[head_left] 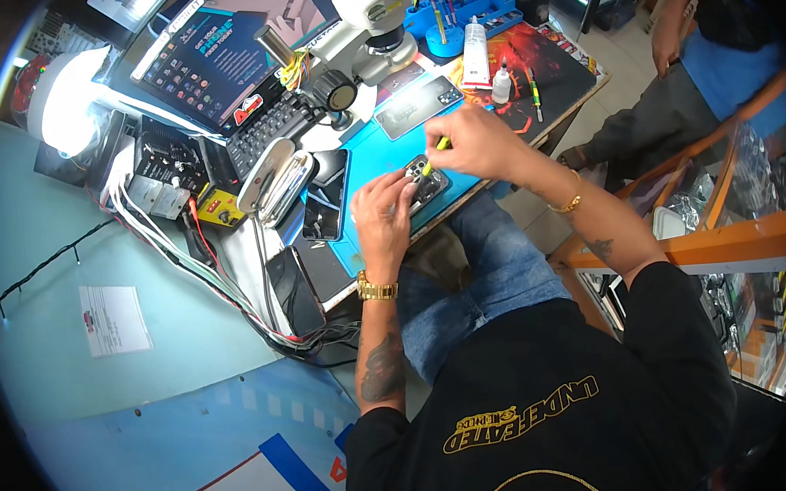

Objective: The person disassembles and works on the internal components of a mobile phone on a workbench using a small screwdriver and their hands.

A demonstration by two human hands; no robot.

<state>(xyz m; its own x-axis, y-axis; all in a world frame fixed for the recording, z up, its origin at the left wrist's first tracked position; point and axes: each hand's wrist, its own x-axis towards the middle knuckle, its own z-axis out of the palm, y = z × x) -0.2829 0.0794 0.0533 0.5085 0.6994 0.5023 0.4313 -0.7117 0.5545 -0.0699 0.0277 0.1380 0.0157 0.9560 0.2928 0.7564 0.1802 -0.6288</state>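
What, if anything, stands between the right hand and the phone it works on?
Nothing visible but the yellow-green tool that the right hand holds, pointing down at the phone. The left hand is at the phone's left side, not in between.

Black short-sleeved shirt [530,359] with yellow lettering [520,416], blue jeans [494,280], gold-coloured watch [378,289], bracelet [573,204] and neck chain [540,471]

One o'clock: right hand [472,146] is hiding part of yellow-green tool [443,142]. Clock centre: left hand [380,215] is covering dark phone [432,189] partly. Two o'clock: edge is cropping another person [726,77].
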